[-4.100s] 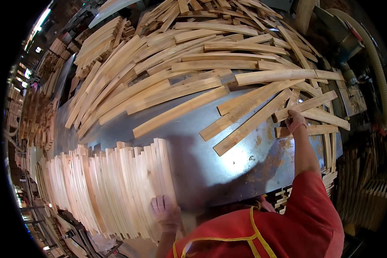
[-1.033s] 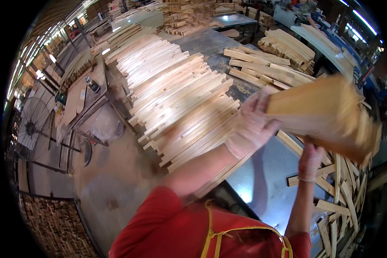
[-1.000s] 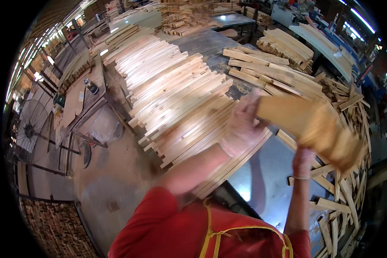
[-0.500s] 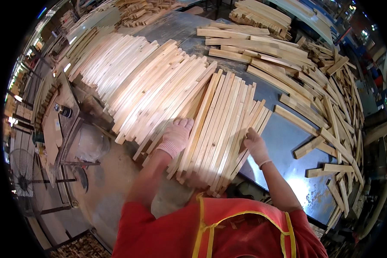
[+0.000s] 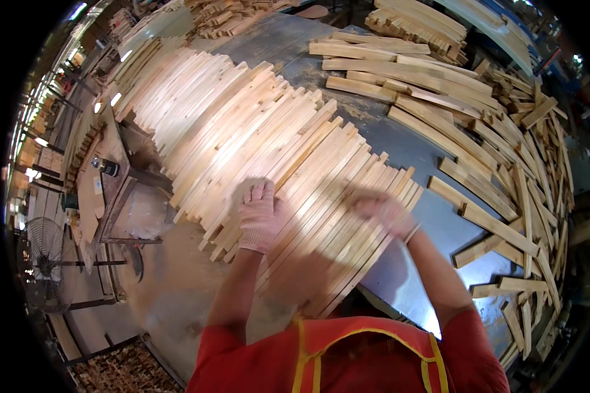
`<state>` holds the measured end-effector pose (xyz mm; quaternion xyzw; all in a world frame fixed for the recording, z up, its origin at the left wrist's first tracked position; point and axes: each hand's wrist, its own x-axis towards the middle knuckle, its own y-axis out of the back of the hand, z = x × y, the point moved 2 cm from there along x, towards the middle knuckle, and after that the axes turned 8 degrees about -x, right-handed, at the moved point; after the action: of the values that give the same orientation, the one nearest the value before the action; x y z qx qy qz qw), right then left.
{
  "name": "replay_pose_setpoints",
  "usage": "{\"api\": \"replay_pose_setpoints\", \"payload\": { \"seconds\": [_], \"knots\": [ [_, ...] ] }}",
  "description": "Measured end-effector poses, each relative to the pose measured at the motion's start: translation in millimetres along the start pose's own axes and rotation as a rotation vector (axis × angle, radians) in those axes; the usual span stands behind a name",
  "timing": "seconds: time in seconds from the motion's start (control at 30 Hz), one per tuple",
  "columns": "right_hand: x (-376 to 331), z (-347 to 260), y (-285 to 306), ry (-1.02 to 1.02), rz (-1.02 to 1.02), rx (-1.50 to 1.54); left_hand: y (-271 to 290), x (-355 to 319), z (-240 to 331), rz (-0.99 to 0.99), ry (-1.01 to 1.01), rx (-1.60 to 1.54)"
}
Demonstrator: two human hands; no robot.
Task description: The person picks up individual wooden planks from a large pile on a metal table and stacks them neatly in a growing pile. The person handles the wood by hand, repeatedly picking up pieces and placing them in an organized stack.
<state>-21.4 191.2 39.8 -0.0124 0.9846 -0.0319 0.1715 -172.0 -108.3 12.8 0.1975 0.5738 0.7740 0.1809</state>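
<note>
My left hand (image 5: 261, 216), in a pale work glove, lies flat with fingers apart on a long row of light wooden slats (image 5: 242, 137) laid side by side across a grey metal table (image 5: 400, 262). My right hand (image 5: 385, 213), also gloved and blurred by motion, presses on the nearest slats (image 5: 347, 223) at the row's right end. Neither hand grips a slat. I wear a red shirt with a yellow-trimmed apron.
Loose slats (image 5: 498, 170) lie scattered in a heap at the table's right side, with more stacked at the far edge (image 5: 413, 26). On the left stand a small wooden bench (image 5: 111, 183) and a floor fan (image 5: 46, 262). The concrete floor (image 5: 170, 295) shows below.
A second ago both hands carried a bundle of slats through the air at the right. The bundle now lies at the row's end, and both hands rest flat on it.
</note>
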Motion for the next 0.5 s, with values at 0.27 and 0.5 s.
{"api": "replay_pose_setpoints", "payload": {
  "seconds": [0.27, 0.5],
  "knots": [
    [196, -50, 99, 0.379, 0.516, -1.117, 1, 12, 7, 0.058, 0.007, 0.037],
    [189, -96, 93, 0.086, 0.210, -0.619, 4, 25, -4, 0.112, -0.026, 0.047]
  ]
}}
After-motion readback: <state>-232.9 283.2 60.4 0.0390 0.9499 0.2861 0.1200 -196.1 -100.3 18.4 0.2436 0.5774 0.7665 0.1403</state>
